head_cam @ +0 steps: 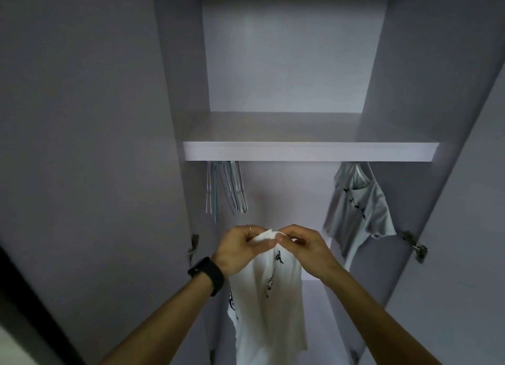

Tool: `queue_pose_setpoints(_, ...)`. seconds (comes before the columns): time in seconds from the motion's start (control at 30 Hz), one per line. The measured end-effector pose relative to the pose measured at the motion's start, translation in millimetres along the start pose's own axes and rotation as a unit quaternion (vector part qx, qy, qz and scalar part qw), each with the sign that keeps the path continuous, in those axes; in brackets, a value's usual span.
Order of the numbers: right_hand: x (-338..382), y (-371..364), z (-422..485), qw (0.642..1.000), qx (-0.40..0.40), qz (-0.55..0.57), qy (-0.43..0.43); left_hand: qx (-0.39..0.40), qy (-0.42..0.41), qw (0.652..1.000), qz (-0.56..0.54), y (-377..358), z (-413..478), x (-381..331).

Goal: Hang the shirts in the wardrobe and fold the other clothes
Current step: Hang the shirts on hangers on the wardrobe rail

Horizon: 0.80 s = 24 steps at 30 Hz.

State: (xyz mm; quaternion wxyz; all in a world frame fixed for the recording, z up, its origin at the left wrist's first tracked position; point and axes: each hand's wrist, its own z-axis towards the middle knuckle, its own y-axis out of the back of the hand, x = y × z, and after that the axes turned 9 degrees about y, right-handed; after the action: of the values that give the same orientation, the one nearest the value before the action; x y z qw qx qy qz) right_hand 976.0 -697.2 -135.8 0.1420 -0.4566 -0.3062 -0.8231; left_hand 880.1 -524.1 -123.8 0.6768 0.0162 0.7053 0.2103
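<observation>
At lower centre of the frame, the left grip point(240, 248) and the right grip point(303, 244) both pinch the bunched top edge of a white soft-cloth shirt with black printed marks point(273, 310), which hangs limp before the open pale lilac wardrobe point(287, 64); the cloth looks light, soft and floppy, best held at collar or shoulder seams; bare thin wire hangers point(226, 187) hang beneath the flat lilac shelf point(308, 151) at centre left; a second pale printed shirt point(358, 209) hangs on a hanger at centre right.
</observation>
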Motion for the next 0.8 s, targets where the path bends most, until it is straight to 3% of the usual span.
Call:
queue_pose_setpoints(0.1, -2.4, -5.4, 10.1, 1.000, -0.005, -0.002, -0.007, -0.066, 0.007, 0.996, 0.056, 14.2, 4.5, 3.1)
queue_pose_setpoints(0.23, -5.3, -13.8, 25.6, 1.000, 0.012, -0.006, -0.003, -0.089, 0.006, 0.992, 0.093, 25.9, 3.2, 4.3)
queue_pose_setpoints(0.33, -9.8, -18.9, 36.6, 1.000, 0.019, -0.005, 0.009, -0.143, 0.003, 0.973, 0.181, 33.8, 2.0, 7.1)
queue_pose_setpoints(0.4, -15.0, -17.4, 45.4, 0.999, 0.030, -0.003, 0.020, -0.206, 0.002, 0.929, 0.307, 39.0, 2.1, 6.9)
queue_pose_setpoints(0.5, -26.3, -15.1, 58.6, 0.997, 0.059, -0.031, 0.033, -0.283, -0.037, 0.824, 0.490, 45.6, -0.2, 7.3)
queue_pose_setpoints(0.6, -42.1, -9.0, 79.4, 0.993, 0.085, -0.064, 0.058, -0.330, -0.051, 0.763, 0.554, 49.0, 2.4, 8.3)
queue_pose_setpoints(0.8, -80.8, -21.4, 139.0, 0.976, 0.136, -0.160, 0.053, -0.346, 0.046, 0.668, 0.657, 72.0, -2.1, 13.5)
